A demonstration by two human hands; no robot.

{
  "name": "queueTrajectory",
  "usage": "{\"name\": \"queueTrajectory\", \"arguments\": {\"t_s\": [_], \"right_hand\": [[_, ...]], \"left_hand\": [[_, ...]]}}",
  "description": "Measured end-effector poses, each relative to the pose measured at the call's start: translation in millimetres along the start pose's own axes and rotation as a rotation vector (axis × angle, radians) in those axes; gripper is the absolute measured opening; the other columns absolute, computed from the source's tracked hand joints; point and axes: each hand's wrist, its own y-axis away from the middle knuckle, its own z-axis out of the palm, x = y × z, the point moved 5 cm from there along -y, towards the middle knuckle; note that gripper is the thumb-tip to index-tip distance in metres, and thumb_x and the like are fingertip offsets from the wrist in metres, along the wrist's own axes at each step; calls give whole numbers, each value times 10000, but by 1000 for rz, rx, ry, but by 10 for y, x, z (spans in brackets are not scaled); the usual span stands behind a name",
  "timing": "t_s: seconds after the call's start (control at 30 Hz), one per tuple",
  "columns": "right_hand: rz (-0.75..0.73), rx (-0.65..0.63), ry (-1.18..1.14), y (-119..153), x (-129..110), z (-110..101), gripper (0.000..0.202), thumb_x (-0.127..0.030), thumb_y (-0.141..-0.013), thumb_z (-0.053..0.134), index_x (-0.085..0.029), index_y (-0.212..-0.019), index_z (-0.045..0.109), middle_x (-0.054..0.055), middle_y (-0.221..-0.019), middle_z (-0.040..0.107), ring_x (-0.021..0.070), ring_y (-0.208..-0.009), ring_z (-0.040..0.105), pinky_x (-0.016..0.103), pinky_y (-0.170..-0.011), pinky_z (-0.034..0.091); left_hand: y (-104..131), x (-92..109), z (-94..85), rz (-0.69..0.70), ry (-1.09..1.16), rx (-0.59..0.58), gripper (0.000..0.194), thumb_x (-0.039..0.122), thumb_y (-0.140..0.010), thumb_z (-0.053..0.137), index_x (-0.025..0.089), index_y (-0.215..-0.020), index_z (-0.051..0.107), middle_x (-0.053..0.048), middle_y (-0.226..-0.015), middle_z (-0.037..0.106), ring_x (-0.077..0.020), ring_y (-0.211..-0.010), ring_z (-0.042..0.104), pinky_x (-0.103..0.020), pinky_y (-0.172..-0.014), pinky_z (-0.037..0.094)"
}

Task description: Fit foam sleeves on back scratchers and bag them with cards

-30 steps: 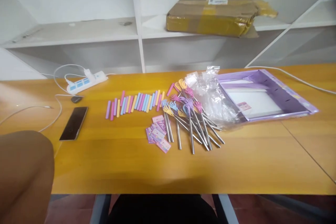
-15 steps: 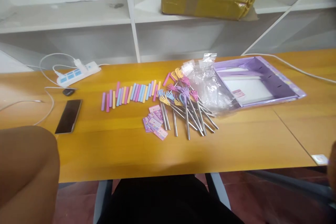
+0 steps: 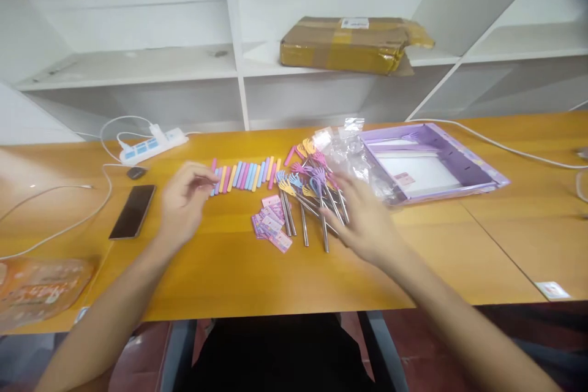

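Observation:
My left hand (image 3: 184, 199) hovers at the left end of a row of pastel sticks (image 3: 248, 176), its fingers curved and apart; it hides the leftmost ones. Whether it touches them I cannot tell. Over the right side of a pile of back scratchers (image 3: 319, 180) is my right hand (image 3: 365, 217), thumb and fingers spread, with nothing visibly held. The scratchers have pink, yellow, blue and purple hand-shaped heads and metal rods. Small printed cards (image 3: 271, 226) lie in a loose heap left of the rods.
Clear plastic bags (image 3: 342, 150) lie behind the pile, against a purple open box (image 3: 441, 190). At left are a phone (image 3: 133, 211), a power strip (image 3: 154, 146) with cables, and an orange-printed plastic package (image 3: 43, 291). A taped carton (image 3: 340, 49) sits on the shelf.
Both hands have come in over the table, left to the sticks and right to the scratchers. The camera view has shifted, and the plastic package now shows at lower left.

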Motion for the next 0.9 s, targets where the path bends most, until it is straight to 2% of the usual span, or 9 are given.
{"name": "queueTrajectory", "arguments": {"t_s": [0.07, 0.13, 0.23, 0.3, 0.37, 0.47, 0.63, 0.77, 0.9], "right_hand": [[-10, -13, 3, -16, -80, 196, 762, -579, -1082, 515, -74, -1646, 420, 250, -1663, 444, 424, -1538, 433, 602, -1246, 437], [13, -30, 31, 2, -92, 426, 763, -529, -1058, 557, -38, -1627, 422, 276, -1682, 402, 470, -1560, 384, 634, -1267, 385], [41, -22, 35, 13, 8, 648, 689, -392, -1060, 562, -45, -1634, 407, 275, -1660, 418, 435, -1554, 400, 595, -1271, 388], [20, 12, 19, -19, 103, 692, 654, -353, -1067, 555, -53, -1629, 409, 273, -1632, 445, 421, -1535, 425, 583, -1258, 407], [-13, 47, 9, -82, 184, 694, 618, -349, -1069, 565, -59, -1600, 438, 274, -1608, 468, 428, -1505, 453, 591, -1234, 430], [-44, 76, 6, -213, 225, 674, 568, -360, -1069, 584, -79, -1552, 481, 271, -1562, 508, 442, -1446, 495, 610, -1181, 467], [-18, 130, -58, -422, 72, 591, 439, -324, -1059, 616, -115, -1442, 566, 240, -1397, 590, 404, -1289, 564, 566, -1084, 518], [9, 272, -166, -417, -27, 455, 112, -244, -1073, 574, -178, -1106, 659, 139, -1076, 644, 312, -1032, 608, 460, -911, 526], [57, 332, -270, -325, 149, 335, 125, -229, -1057, 582, -194, -960, 653, 63, -911, 629, 231, -865, 593, 378, -811, 475]], "left_hand": [[-116, -412, 102, 39, -220, -50, 156, 198, -960, 550, 209, -1016, 695, -72, -1056, 688, -253, -1012, 659, -437, -916, 542], [-111, -833, 107, 14, -501, -97, 193, 221, -969, 538, 192, -1088, 688, -117, -1132, 671, -321, -1132, 622, -512, -1031, 503], [39, -1356, -36, -208, -756, -70, 287, 287, -969, 570, 137, -1192, 670, -194, -1206, 604, -393, -1195, 579, -559, -1077, 487], [176, -1563, -70, -343, -803, -98, 375, 334, -992, 569, 110, -1285, 638, -216, -1249, 580, -407, -1237, 572, -555, -1106, 485], [293, -1677, -27, -432, -793, -153, 469, 380, -1009, 564, 103, -1387, 588, -217, -1296, 567, -403, -1281, 569, -536, -1121, 492], [388, -1761, 79, -477, -763, -217, 570, 444, -1030, 538, 95, -1481, 525, -217, -1352, 550, -393, -1302, 579, -517, -1111, 513], [375, -1939, 96, -457, -724, -210, 466, 422, -1032, 482, 85, -1338, 582, -228, -1311, 580, -381, -1198, 631, -528, -1063, 541], [321, -2110, 13, -459, -682, -222, 410, 395, -1015, 476, 107, -1285, 589, -208, -1270, 658, -369, -1196, 656, -513, -1054, 547], [290, -2184, -79, -468, -673, -234, 359, 379, -985, 513, 122, -1219, 604, -184, -1180, 724, -346, -1170, 690, -470, -1048, 551]]}}
